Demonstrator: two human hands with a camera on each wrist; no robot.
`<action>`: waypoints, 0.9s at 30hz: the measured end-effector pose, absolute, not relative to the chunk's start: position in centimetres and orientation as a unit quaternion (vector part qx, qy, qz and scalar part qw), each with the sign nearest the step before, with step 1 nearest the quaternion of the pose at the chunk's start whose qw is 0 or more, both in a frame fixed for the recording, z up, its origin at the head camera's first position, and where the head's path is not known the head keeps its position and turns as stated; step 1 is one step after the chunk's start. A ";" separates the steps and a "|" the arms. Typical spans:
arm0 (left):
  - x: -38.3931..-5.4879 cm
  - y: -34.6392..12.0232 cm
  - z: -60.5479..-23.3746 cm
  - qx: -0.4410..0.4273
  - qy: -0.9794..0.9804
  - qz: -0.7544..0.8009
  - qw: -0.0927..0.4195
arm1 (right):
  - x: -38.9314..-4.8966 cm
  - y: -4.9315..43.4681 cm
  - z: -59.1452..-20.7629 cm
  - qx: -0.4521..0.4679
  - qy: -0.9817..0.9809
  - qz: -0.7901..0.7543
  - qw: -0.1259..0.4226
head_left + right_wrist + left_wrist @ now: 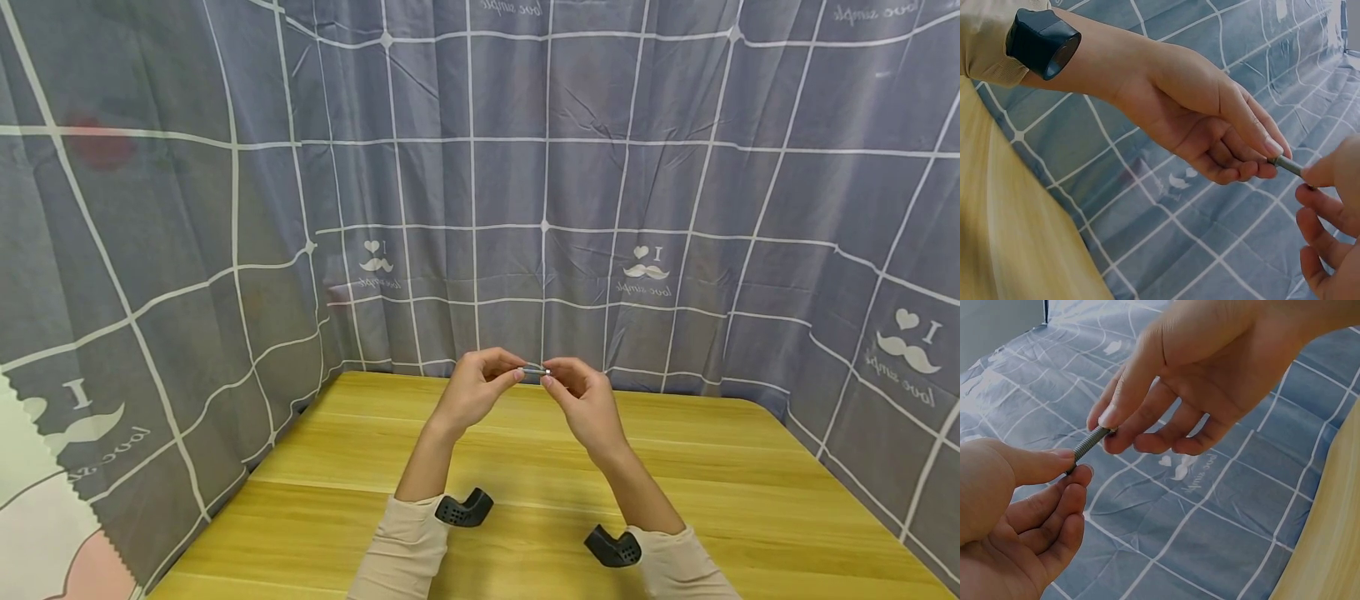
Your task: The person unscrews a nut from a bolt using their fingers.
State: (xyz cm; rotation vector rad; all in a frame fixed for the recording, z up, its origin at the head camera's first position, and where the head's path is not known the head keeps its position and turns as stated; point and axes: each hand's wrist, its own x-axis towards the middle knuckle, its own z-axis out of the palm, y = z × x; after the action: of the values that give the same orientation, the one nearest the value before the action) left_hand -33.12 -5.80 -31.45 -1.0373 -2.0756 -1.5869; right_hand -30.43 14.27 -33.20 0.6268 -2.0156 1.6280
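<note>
A threaded metal rod (1090, 443) is being pinched at both ends, one by each hand. Its left end is being gripped between the thumb and a curled finger of the left hand (472, 392); its right end is being gripped the same way by the right hand (592, 408). Neither hand is being held nearer: the rod is being touched by both and is spanning the narrow gap between the fingertips. In the head view its long axis is lying crosswise, almost level, pointing from one hand to the other. A bright bit is showing at the right end, too small to identify; the tips themselves are being partly covered by fingers.

Farther out, a black wrist device is being worn at each pale sleeve, left (464, 510) and right (613, 547). A wood-grain table (525, 467) is being seen beneath the arms, and beyond it a grey, white-gridded curtain (510, 183) is being hung.
</note>
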 end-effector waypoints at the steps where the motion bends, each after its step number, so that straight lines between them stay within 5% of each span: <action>1: -33.1 -5.8 -31.4 -0.363 -0.730 -0.556 0.163 | -30.4 14.3 -33.2 0.229 -0.735 0.593 0.235; 27: -33.2 -6.0 -31.5 -0.365 -0.729 -0.554 0.168 | -30.5 14.3 -33.3 0.229 -0.741 0.589 0.226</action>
State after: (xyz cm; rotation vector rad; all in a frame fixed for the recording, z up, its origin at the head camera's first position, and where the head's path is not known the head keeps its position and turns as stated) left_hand -33.16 -5.96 -31.47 -1.0392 -2.0744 -1.5757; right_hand -30.48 14.33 -33.31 0.6305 -2.0427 1.6247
